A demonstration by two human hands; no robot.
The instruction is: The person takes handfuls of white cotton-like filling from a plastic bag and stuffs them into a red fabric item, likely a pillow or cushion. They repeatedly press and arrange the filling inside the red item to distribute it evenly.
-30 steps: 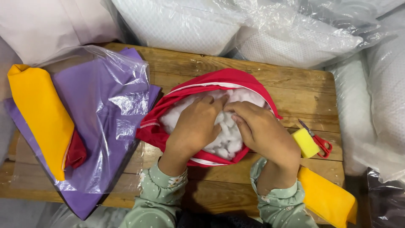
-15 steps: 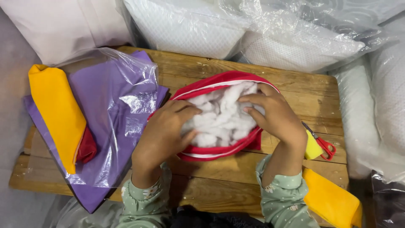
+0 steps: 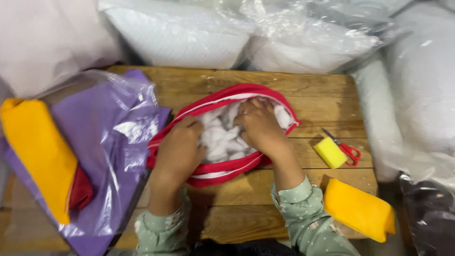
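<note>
The red cushion cover lies open at the centre of the wooden table, filled with white stuffing. The left hand grips the cover's left edge, fingers curled together over the rim. The right hand presses into the stuffing, fingers spread and partly buried; scissors and a yellow sponge lie right.

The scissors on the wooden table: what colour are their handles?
Red, seen in the head view: the scissors lie beside a yellow sponge.
</note>
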